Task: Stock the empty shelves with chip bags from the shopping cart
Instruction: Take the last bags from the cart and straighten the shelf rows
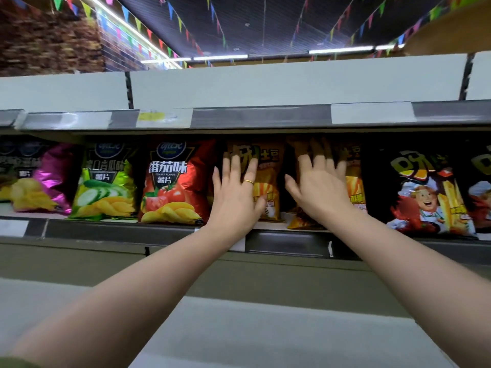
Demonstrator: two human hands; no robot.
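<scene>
Orange chip bags (267,193), seating step: left hand (236,192) and right hand (318,187) press flat, fingers spread, gripping nothing. Next, likely: cart.

Bright shop, light fr long white ceiling tube lamps (220,57). Grey metal upper shelf (260,118) shadows bag tops. Glare on crinkled purple foil bag (57,168) & red foil tomato bag (191,181). Brown brick wall (47,41) blurred; edges bend, wide-angle.

Orange bags (268,193) partly hidden, far-right black bag (482,181) cut by edge, brick wall (47,41) blurred.
</scene>
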